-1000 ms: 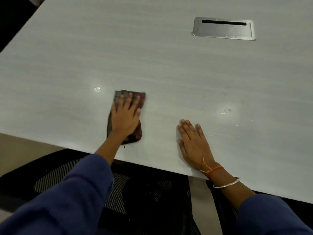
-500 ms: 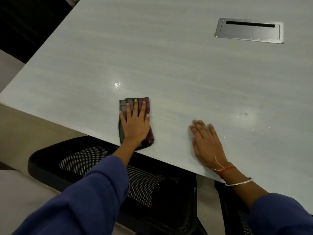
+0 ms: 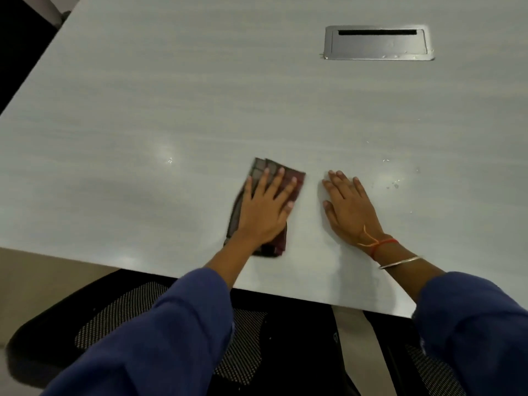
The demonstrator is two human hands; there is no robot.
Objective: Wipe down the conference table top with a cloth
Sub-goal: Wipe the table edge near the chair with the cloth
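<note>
The left fingers (image 3: pixel 273 185) are lying straight and spread, pressing flat on the cloth (image 3: pixel 295 178). They are not curling round it. The left hand (image 3: pixel 264 212) is covering most of the folded cloth, which is lying on the table (image 3: pixel 200 95) near the front edge. The right fingers (image 3: pixel 340 184) are lying straight too. The right hand (image 3: pixel 353 212) is resting flat on the bare table, holding nothing.

The cloth is sliding to the right. A second ago it was sitting just beside the shiny spot (image 3: pixel 170 160). Now it is lying well away from that spot and near the right hand. The gap between the two hands is getting smaller. The right hand is staying in about the same place.

This looks like one wipe going along the front strip. Some little drops (image 3: pixel 395 184) are sitting past the right hand, so I think that hand is going to be in the way soon. The table farther back, by the metal box (image 3: pixel 377 44), is likely still waiting for its wipe.
</note>
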